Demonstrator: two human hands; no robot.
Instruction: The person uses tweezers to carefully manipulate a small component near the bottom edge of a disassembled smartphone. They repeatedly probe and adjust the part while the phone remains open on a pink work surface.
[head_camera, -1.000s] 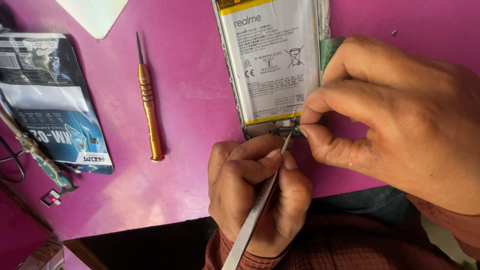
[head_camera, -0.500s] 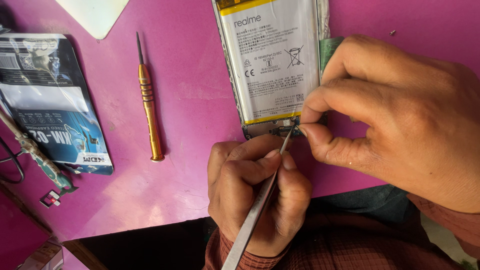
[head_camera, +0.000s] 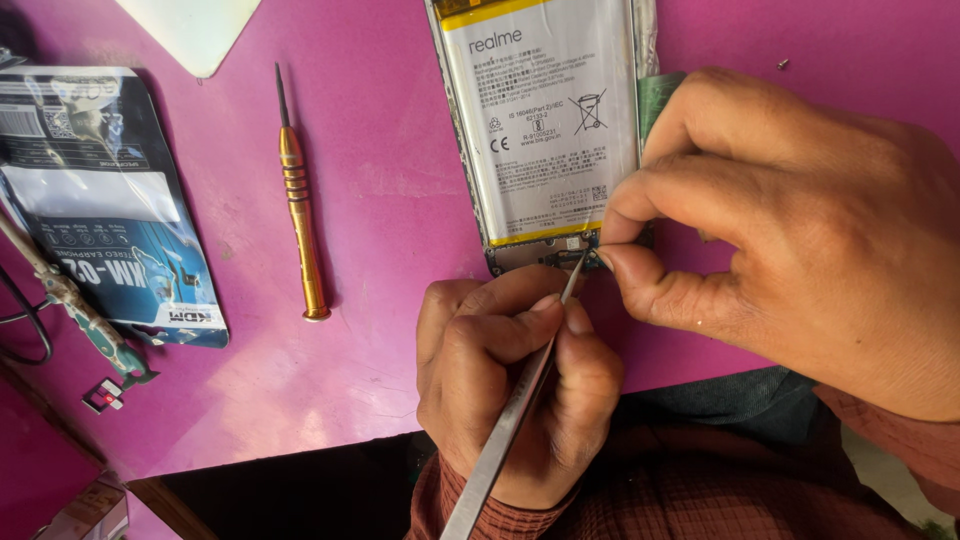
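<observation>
Magenta desk carries everything, lit hard from one side. Opened smartphone with white rectangular battery exposed lies at top centre, its lower edge toward the person.

Left hand: fingers closed around long steel tweezers, tip resting on the small connector area at the phone's bottom edge, just under the battery. Right hand: thumb and forefinger pinched together on the phone's lower right corner, beside the tweezer tip; whether they grip a part there, cannot tell.

Off to the left: gold-coloured slim metal screwdriver, lying free, well apart from both hands. Farther left, glossy blue and black earphone packet, and a thin green-handled probe partly across it. One tiny dark screw sits loose near the top right.

Risks, as judged:
- Metal tip so near the battery: a slip upward could pierce or short the cell.
- Too much levering could tear the connector or its flex.
- Loose screw could roll off or be swept away by the right sleeve.
- Pinching fingers block the view of the tip.
</observation>
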